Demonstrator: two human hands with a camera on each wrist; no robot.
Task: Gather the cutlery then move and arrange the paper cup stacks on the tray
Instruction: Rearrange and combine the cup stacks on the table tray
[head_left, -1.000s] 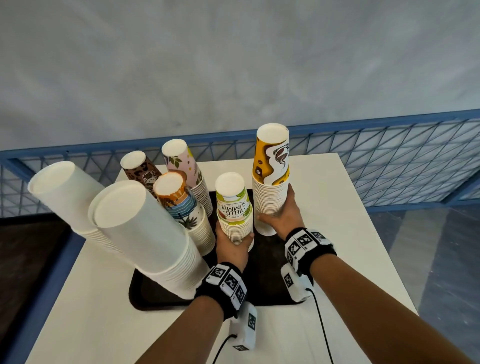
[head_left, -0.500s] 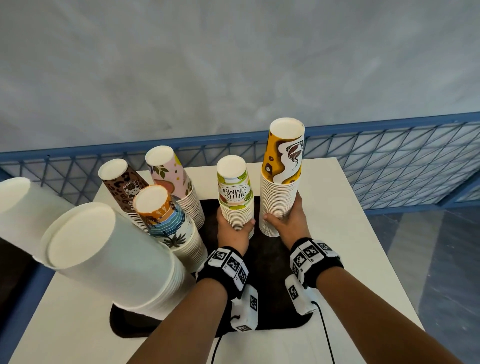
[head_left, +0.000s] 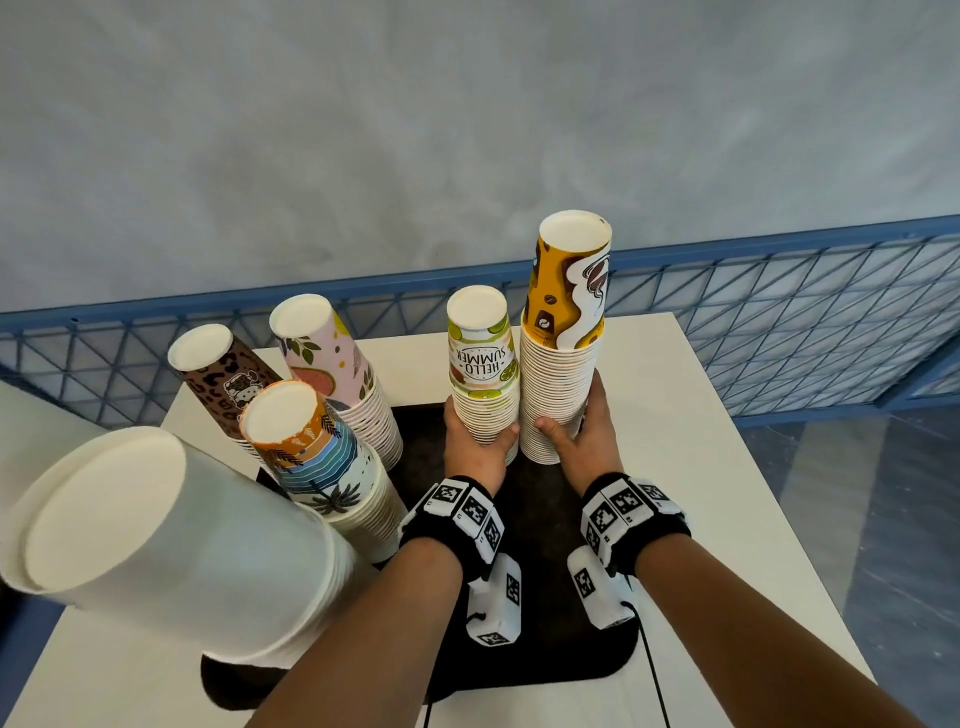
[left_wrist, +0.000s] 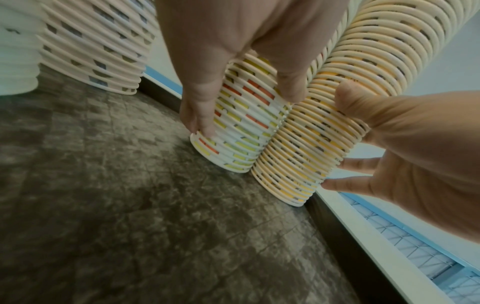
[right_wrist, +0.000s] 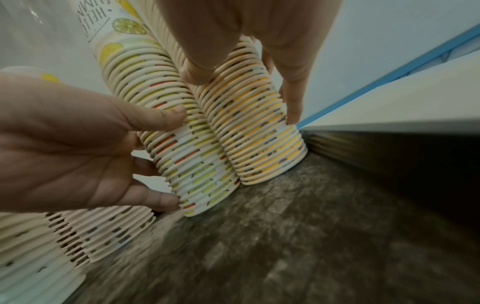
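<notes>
My left hand (head_left: 477, 444) grips the lower part of the "Hello Summer" lime-print cup stack (head_left: 483, 374). My right hand (head_left: 574, 439) grips the taller yellow coffee-print stack (head_left: 563, 358). Both stacks stand upside down on the black tray (head_left: 545, 639) near its far edge, side by side and touching. In the left wrist view my left hand (left_wrist: 233, 98) wraps the lime stack (left_wrist: 241, 133), with the yellow stack (left_wrist: 306, 148) against it. In the right wrist view my right hand (right_wrist: 241, 86) holds the yellow stack (right_wrist: 259, 135). No cutlery is in view.
On the tray's left stand a pink stack (head_left: 332, 364), a brown leopard-print stack (head_left: 223, 374) and an orange palm-print stack (head_left: 311, 457). Large white stacks (head_left: 171, 545) lean in at the near left. A blue mesh railing (head_left: 753, 322) runs behind the white table (head_left: 701, 441).
The lime and yellow stacks have drawn together and now touch near the tray's far edge. Both hands keep their grip. The head view has moved closer.
</notes>
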